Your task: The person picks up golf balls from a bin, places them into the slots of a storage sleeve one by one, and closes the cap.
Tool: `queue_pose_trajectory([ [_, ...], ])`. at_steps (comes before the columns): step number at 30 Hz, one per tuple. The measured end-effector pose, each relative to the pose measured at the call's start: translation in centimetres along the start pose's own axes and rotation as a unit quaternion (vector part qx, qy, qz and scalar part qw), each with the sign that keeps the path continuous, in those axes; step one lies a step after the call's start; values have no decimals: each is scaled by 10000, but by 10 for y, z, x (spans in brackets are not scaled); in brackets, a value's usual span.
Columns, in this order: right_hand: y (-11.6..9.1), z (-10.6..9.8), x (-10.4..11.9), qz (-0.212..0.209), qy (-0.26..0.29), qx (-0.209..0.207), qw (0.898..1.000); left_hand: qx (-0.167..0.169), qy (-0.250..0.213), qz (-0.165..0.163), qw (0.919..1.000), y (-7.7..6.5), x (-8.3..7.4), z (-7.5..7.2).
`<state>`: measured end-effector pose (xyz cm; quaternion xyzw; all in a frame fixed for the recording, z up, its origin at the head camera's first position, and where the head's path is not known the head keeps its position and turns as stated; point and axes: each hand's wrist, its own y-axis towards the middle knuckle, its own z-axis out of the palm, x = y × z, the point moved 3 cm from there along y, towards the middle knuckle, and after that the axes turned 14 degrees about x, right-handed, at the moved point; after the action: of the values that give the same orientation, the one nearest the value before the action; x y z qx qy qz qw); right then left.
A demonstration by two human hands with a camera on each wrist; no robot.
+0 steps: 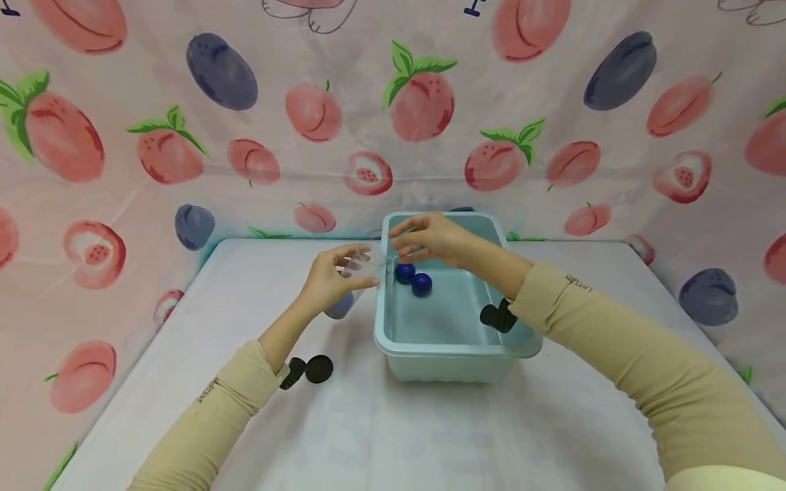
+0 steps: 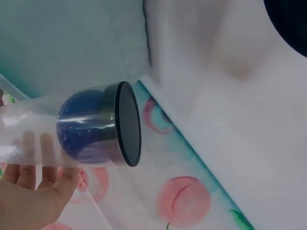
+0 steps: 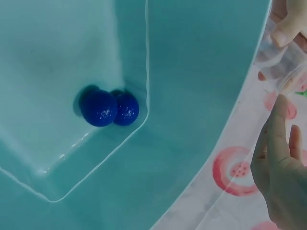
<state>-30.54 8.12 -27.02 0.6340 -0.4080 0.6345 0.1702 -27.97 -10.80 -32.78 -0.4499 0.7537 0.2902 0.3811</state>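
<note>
My left hand (image 1: pixel 328 278) grips a clear plastic tube (image 1: pixel 366 262), held tilted just left of the bin. A blue ball (image 2: pixel 85 127) sits at the tube's lower end, against its black end cap (image 2: pixel 129 124). Above the bin's left rim is my right hand (image 1: pixel 432 239), fingers loosely bent with nothing held between them. Its fingertips (image 3: pixel 282 103) come right to the tube's upper rim. Two blue balls (image 1: pixel 421 284) lie side by side on the floor of the light-blue bin (image 1: pixel 454 350), by its left wall.
On the white table (image 1: pixel 350 436), a black disc (image 1: pixel 319 369) lies flat near the left cuff. Behind the table hangs a fruit-print cloth (image 1: pixel 424 170). The right forearm reaches across the bin's right rim.
</note>
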Motion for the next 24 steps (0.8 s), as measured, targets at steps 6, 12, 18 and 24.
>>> queue_pose_trajectory([
  [6, 1, -11, -3, 0, -131, -31, 9999, 37, -29, -82, 10000, 2, 1, -1],
  [12, 5, -21, -9, 93, -174, -109, 9997, 39, 16, 50, 10000, 2, 0, -1],
  [18, 7, -29, -17, 189, -236, -204, 9993, 34, 36, 205, 9998, 1, 4, -2],
  [24, 12, -33, -20, 272, -176, -304, 9990, -43, -62, 232, 9997, -1, 8, -5],
])
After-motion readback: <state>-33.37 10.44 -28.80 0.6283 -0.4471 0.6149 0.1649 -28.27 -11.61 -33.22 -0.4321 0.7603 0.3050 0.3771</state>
